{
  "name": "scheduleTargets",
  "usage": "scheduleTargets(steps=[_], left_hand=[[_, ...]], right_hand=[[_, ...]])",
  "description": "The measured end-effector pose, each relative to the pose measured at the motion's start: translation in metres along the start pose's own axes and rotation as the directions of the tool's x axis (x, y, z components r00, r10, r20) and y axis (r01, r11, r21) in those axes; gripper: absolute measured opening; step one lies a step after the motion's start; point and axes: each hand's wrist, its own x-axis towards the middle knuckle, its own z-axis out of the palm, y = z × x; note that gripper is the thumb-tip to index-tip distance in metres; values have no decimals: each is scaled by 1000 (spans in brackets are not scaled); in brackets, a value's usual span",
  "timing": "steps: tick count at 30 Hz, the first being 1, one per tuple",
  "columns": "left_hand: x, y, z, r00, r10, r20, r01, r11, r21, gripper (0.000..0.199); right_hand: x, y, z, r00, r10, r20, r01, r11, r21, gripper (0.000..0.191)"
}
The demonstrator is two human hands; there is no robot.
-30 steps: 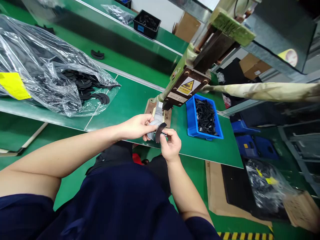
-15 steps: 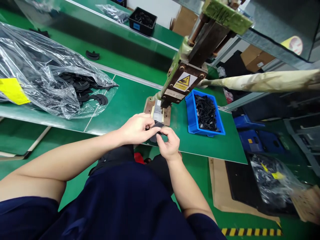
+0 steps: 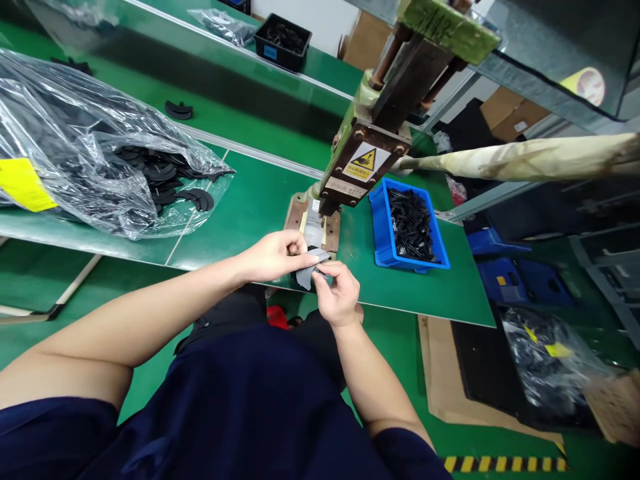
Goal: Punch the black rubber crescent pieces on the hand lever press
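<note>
Near the front edge of the green bench, my left hand (image 3: 277, 255) pinches a curved dark grey plastic part (image 3: 306, 275) between thumb and fingers. Close against its right side, my right hand (image 3: 339, 291) has thumb and forefinger closed on a small black piece (image 3: 318, 270) at the part's edge; its exact shape is too small to tell. Just beyond the hands stands a green and brown hand press (image 3: 367, 143) with a yellow warning label. Its base plate (image 3: 331, 235) carries a pale fixture (image 3: 313, 227).
Right of the press sits a blue bin (image 3: 384, 230) of small black pieces. A clear plastic bag (image 3: 100, 180) of curved black parts spills open at left. One curved part (image 3: 179, 111) lies behind it, and a black bin (image 3: 280, 53) stands farther back. The press's wrapped lever (image 3: 520, 160) reaches right.
The curved part has turned in my hands, so more of its grey face shows. Both hands stay close together in nearly the same place; the view has shifted slightly.
</note>
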Motion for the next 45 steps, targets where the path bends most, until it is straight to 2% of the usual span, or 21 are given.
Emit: scheduleTargets(steps=[2, 5, 6, 8, 10, 11, 13, 15, 16, 18, 21, 24, 27, 31, 37, 41, 43, 45], left_hand=[[-3, -1, 0, 1000, -28, 13, 30, 994, -102, 43], [-5, -6, -3, 974, -113, 196, 160, 957, -242, 42], [-4, -9, -6, 969, -131, 210, 186, 946, -267, 41], [3, -21, -15, 979, -161, 125, 192, 932, -308, 41], [17, -36, -31, 975, -215, -59, 181, 918, -354, 41], [28, -45, -40, 953, -256, -162, 179, 908, -379, 41], [56, -59, -62, 868, -352, -349, 181, 880, -438, 38], [92, -65, -85, 776, -436, -456, 188, 850, -493, 34], [112, -65, -96, 746, -460, -481, 188, 838, -512, 32], [155, -56, -114, 731, -462, -502, 167, 835, -525, 24], [211, -37, -134, 763, -405, -503, 95, 841, -533, 15], [239, -34, -142, 776, -408, -481, 89, 825, -557, 28], [234, -54, -138, 768, -438, -466, 120, 815, -568, 24], [206, -81, -128, 788, -398, -470, 87, 827, -555, 9], [153, -86, -107, 830, -348, -436, 90, 855, -510, 21], [121, -96, -88, 861, -265, -433, 84, 915, -394, 21], [112, -105, -80, 870, -195, -452, 62, 954, -293, 17], [108, -112, -74, 862, -118, -492, 43, 986, -161, 15]], right_hand=[[0, 3, 2, 1000, 17, 5, -17, 999, 28, 14], [2, 6, 5, 998, 34, 45, -36, 998, 52, 13], [4, 8, 6, 997, 46, 54, -49, 997, 53, 16], [5, 12, 6, 995, 84, 58, -87, 995, 50, 26], [5, 15, 3, 991, 122, 51, -124, 991, 47, 31], [3, 17, 0, 990, 135, 52, -137, 990, 45, 29], [-3, 18, -6, 987, 148, 64, -151, 988, 38, 20], [-10, 17, -14, 984, 157, 81, -159, 987, 25, 14], [-14, 15, -17, 983, 163, 88, -165, 986, 17, 12], [-21, 11, -23, 980, 176, 97, -176, 984, -5, 12], [-29, 5, -30, 974, 200, 104, -196, 980, -42, 11], [-36, 0, -36, 968, 222, 120, -214, 974, -77, 11], [-42, -1, -43, 964, 233, 126, -221, 970, -106, 12], [-41, 0, -49, 967, 215, 136, -198, 972, -129, 11], [-10, 7, -49, 979, 169, 116, -149, 975, -165, 17], [-5, 16, -64, 982, 190, 14, -182, 956, -229, 22], [-13, 21, -80, 975, 210, -67, -220, 939, -264, 25], [-24, 27, -100, 963, 228, -148, -262, 918, -296, 28]])
